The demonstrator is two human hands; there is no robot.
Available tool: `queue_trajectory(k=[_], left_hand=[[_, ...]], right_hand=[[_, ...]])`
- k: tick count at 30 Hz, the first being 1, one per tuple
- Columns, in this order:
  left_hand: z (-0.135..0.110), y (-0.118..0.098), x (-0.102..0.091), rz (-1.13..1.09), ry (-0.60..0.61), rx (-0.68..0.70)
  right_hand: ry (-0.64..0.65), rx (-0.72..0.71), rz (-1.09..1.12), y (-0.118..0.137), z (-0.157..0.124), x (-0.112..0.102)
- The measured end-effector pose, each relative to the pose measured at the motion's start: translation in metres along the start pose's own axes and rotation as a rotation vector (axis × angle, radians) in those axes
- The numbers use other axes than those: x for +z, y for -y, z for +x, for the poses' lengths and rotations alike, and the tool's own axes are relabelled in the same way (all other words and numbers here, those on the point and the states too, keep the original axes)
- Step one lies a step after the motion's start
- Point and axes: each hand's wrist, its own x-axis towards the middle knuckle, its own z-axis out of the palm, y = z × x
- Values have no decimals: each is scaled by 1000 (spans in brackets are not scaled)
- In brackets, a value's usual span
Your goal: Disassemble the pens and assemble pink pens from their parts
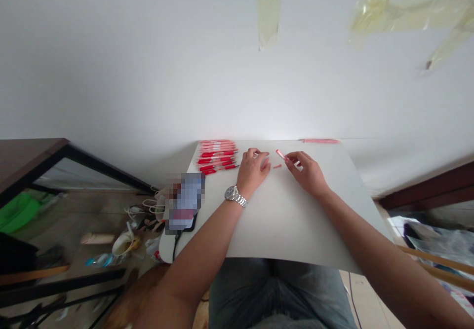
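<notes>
My left hand (253, 167), with a metal watch on its wrist, rests curled on the white table (281, 220) just right of a stack of red pens (217, 157); what its fingers hold is hidden. My right hand (306, 171) pinches a short red pen part (281, 154) that sticks out to the upper left. A tiny red piece (277, 166) lies on the table between the two hands.
A phone (184, 203) with a cable lies at the table's left edge. A long pink strip (320, 141) lies at the far edge by the white wall. Cluttered floor with cups and bottles lies to the left, and a dark cabinet stands beyond it.
</notes>
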Motion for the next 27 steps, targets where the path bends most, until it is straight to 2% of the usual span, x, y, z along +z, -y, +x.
queue_trajectory(k=[5,10,13,22,27], left_hand=[[0,-5,-4,-57,9,37],[-2,-14,-9,-150,136,195],[-3,-14,-12,-157,206,242],[-6,-8,-22,-164,263,220],[-5,-11,-33,-157,306,268]], right_hand=[[-10,36,-23,0,0,-1],[-35,49,-37,-2,0,-1],[-42,52,-33,-2,0,-2],[-32,56,-24,-1,0,-2],[-29,52,-18,-2,0,-2]])
